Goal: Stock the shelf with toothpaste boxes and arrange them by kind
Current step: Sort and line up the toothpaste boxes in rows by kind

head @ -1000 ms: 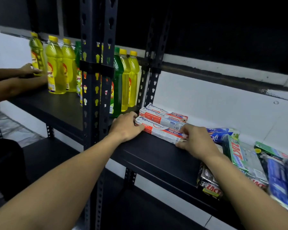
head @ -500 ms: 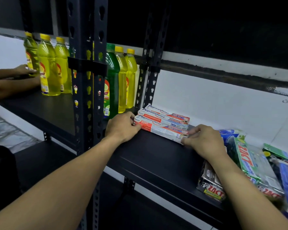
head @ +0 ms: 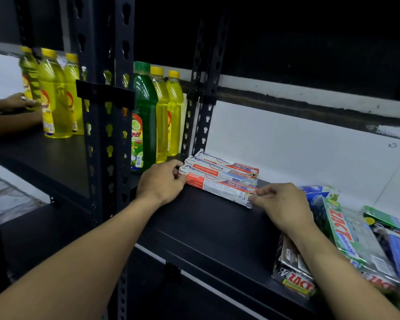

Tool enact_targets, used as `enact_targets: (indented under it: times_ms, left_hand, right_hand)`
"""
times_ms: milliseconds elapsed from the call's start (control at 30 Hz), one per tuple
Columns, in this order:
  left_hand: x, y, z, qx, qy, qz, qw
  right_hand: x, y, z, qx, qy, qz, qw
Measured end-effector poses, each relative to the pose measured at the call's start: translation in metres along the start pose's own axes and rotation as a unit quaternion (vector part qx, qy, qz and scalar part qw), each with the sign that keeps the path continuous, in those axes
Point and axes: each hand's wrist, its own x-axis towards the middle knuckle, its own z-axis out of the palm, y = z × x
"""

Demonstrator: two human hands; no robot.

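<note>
The left hand (head: 159, 183) curls its fingers round the left end of the Pepsodent boxes (head: 219, 176), already grouped on the shelf (head: 206, 227). The right hand (head: 284, 204) pinches their right end. Right of them, Zact boxes (head: 346, 239) lie jumbled, apparently unsorted.

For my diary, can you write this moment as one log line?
left hand holds Pepsodent boxes left end | right hand holds right end | boxes on shelf

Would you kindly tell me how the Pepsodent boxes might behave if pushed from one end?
The Pepsodent boxes look like stiff, light cardboard, so they probably slide easily on the smooth black shelf. Loose and staggered, they may skew apart. Flat-sided, they should not roll.
</note>
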Motion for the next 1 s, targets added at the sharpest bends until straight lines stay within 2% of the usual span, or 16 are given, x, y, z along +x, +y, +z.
enact_targets:
  times_ms: [267, 800, 1000]
  left_hand:
    - [0.0028, -0.0034, 0.0029, -0.02, 0.009, -0.019, 1.0]
    - [0.0048, -0.0059, 0.0064, -0.078, 0.018, -0.056, 0.995]
    - [0.0044, -0.0054, 0.0059, -0.097, 0.03, -0.082, 0.991]
  right_hand:
    - [-0.005, -0.0036, -0.0033, -0.045, -0.011, -0.029, 0.998]
    - [-0.0049, -0.0044, -0.0036, -0.012, -0.008, -0.007, 1.0]
    - [-0.0073, -0.0062, -0.0052, -0.034, -0.012, -0.02, 0.999]
